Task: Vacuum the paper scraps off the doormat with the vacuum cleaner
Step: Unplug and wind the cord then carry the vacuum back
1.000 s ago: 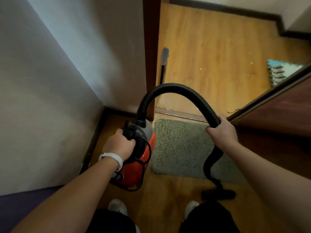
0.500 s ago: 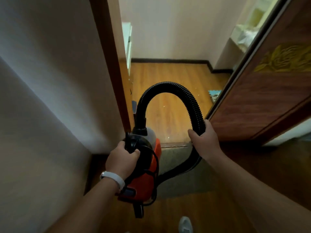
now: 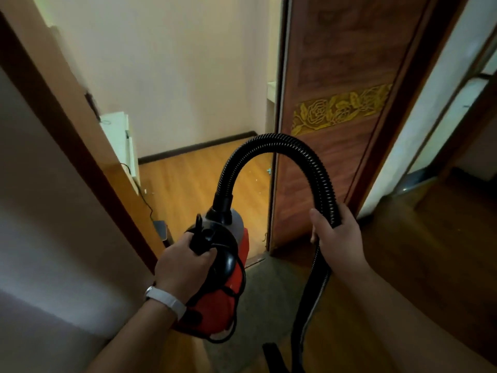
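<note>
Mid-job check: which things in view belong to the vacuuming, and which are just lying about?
For the job:
vacuum cleaner, gripped by the left hand
hose, gripped by the right hand
doormat

Lying about:
carved door
white furniture
bits on the far floor

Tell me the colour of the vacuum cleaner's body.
The body is red, black on top; head view.

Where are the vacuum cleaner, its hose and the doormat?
vacuum cleaner (image 3: 212,312), head view, red body.
hose (image 3: 279,140), head view, top of its arch.
doormat (image 3: 270,292), head view, bare pile beside the hose.
</note>
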A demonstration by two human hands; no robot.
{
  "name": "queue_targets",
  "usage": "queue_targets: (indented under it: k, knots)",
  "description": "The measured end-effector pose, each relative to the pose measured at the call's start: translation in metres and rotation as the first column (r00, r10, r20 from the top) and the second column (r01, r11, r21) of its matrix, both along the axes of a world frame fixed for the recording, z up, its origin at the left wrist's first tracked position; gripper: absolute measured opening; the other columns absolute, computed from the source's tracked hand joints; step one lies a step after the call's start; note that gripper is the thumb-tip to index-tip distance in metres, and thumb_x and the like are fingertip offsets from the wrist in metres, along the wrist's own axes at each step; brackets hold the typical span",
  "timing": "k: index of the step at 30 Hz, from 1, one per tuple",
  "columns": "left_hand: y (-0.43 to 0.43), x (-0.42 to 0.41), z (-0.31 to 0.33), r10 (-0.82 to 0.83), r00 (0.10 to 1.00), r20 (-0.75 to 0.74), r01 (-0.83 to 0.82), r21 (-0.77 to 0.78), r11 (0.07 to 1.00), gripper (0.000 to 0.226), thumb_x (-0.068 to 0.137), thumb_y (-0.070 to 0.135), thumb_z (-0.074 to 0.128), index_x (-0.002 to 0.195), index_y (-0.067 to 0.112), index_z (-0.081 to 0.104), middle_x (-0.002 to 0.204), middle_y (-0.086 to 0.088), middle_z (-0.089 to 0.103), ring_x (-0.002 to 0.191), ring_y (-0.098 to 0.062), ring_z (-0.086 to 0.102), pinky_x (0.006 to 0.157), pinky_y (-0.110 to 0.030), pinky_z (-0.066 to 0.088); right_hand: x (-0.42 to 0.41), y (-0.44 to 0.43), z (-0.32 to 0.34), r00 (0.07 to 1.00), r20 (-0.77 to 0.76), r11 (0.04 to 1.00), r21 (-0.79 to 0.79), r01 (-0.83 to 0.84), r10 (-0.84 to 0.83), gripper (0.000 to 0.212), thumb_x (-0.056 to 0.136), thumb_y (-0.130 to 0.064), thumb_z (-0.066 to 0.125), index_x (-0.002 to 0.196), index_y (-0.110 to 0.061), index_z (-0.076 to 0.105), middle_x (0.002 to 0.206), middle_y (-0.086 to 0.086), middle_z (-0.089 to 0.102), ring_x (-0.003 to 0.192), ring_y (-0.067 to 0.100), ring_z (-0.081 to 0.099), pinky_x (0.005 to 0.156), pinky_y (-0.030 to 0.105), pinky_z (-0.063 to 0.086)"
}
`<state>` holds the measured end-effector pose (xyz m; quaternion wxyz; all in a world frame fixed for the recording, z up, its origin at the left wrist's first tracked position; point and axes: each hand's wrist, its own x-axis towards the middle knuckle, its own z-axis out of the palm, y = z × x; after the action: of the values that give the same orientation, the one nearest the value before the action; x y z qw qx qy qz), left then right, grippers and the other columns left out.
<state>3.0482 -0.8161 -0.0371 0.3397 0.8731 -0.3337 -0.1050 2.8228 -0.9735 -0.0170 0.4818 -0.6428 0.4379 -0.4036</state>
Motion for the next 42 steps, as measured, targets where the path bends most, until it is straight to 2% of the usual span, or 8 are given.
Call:
queue_targets:
  k: [3, 8, 14, 18, 25, 29, 37, 42]
  knots:
    - [-0.036, -0.030, 0.006, -0.059, 0.997, -0.038, 0.059, -0.024, 0.998, 0.017, 0.085, 0.030, 0.067, 0.078, 0.017, 0.059, 0.069, -0.002, 0.062, 0.063, -0.019, 0.058, 0.054, -0.033, 0.046, -0.043, -0.025, 0.002, 0.999, 0.019, 0.999, 0.016, 0.027, -0.028, 0.015, 0.093, -0.036, 0.065, 0.102, -0.026, 0.058, 0.071, 0.004, 0.062, 0.055, 0.009, 0.059, 0.051, 0.022, 0.050]
    - [-0.107, -0.100, 0.007, -0.117, 0.978, -0.171, 0.111, -0.042, 0.993, 0.013, 0.084, 0.034, 0.065, 0.083, 0.022, 0.062, 0.070, -0.006, 0.068, 0.064, -0.025, 0.067, 0.060, -0.049, 0.058, -0.119, -0.077, 0.005, 0.998, 0.050, 0.999, 0.025, 0.039, -0.040, 0.012, 0.093, -0.032, 0.065, 0.102, -0.028, 0.058, 0.072, 0.005, 0.061, 0.055, 0.006, 0.059, 0.050, 0.018, 0.050]
    - [-0.203, -0.204, 0.018, -0.139, 0.962, -0.234, 0.108, -0.137, 0.985, 0.012, 0.082, 0.033, 0.068, 0.080, 0.021, 0.064, 0.066, -0.005, 0.069, 0.061, -0.026, 0.068, 0.057, -0.048, 0.057, -0.218, -0.147, 0.019, 0.989, 0.036, 0.990, -0.014, 0.143, -0.142, 0.013, 0.093, -0.034, 0.066, 0.099, -0.025, 0.058, 0.068, 0.004, 0.063, 0.052, 0.007, 0.059, 0.048, 0.022, 0.049]
    - [-0.264, -0.271, 0.037, -0.266, 0.935, -0.234, 0.225, -0.187, 0.956, 0.019, 0.081, 0.035, 0.067, 0.077, 0.017, 0.065, 0.063, -0.009, 0.068, 0.059, -0.028, 0.067, 0.058, -0.049, 0.054, -0.286, -0.175, 0.029, 0.962, 0.090, 0.965, -0.023, 0.261, -0.258, 0.010, 0.094, -0.028, 0.066, 0.098, -0.023, 0.058, 0.068, 0.005, 0.061, 0.053, 0.011, 0.058, 0.047, 0.023, 0.048]
    - [-0.356, -0.362, 0.045, -0.431, 0.877, -0.211, 0.388, -0.217, 0.896, 0.037, 0.075, 0.048, 0.070, 0.067, 0.012, 0.064, 0.056, -0.006, 0.066, 0.052, -0.023, 0.066, 0.056, -0.046, 0.058, -0.384, -0.202, 0.040, 0.876, 0.128, 0.883, -0.005, 0.470, -0.466, 0.015, 0.095, -0.023, 0.063, 0.108, -0.022, 0.055, 0.075, 0.009, 0.061, 0.056, 0.013, 0.057, 0.047, 0.021, 0.048]
    - [-0.409, -0.403, 0.047, -0.511, 0.835, -0.203, 0.463, -0.242, 0.853, 0.028, 0.079, 0.039, 0.072, 0.068, 0.014, 0.065, 0.054, -0.006, 0.066, 0.052, -0.022, 0.066, 0.058, -0.042, 0.057, -0.422, -0.228, 0.043, 0.817, 0.100, 0.818, -0.036, 0.574, -0.569, 0.016, 0.095, -0.023, 0.063, 0.107, -0.017, 0.055, 0.075, 0.011, 0.061, 0.054, 0.012, 0.056, 0.044, 0.020, 0.048]
    - [-0.548, -0.463, 0.027, -0.650, 0.726, -0.225, 0.597, -0.262, 0.758, 0.026, 0.074, 0.045, 0.072, 0.073, 0.021, 0.063, 0.057, -0.002, 0.067, 0.054, -0.021, 0.067, 0.058, -0.042, 0.058, -0.480, -0.324, 0.035, 0.691, 0.019, 0.689, -0.072, 0.722, -0.722, 0.012, 0.096, -0.023, 0.063, 0.102, -0.018, 0.054, 0.070, 0.009, 0.060, 0.048, 0.009, 0.053, 0.040, 0.019, 0.044]
    - [-0.649, -0.504, 0.021, -0.754, 0.606, -0.253, 0.709, -0.259, 0.656, 0.021, 0.075, 0.040, 0.077, 0.076, 0.027, 0.060, 0.069, 0.002, 0.069, 0.066, -0.021, 0.068, 0.058, -0.029, 0.051, -0.515, -0.398, 0.039, 0.561, -0.064, 0.565, -0.108, 0.818, -0.825, 0.012, 0.094, -0.024, 0.065, 0.098, -0.016, 0.056, 0.071, 0.009, 0.060, 0.049, 0.010, 0.054, 0.039, 0.019, 0.044]
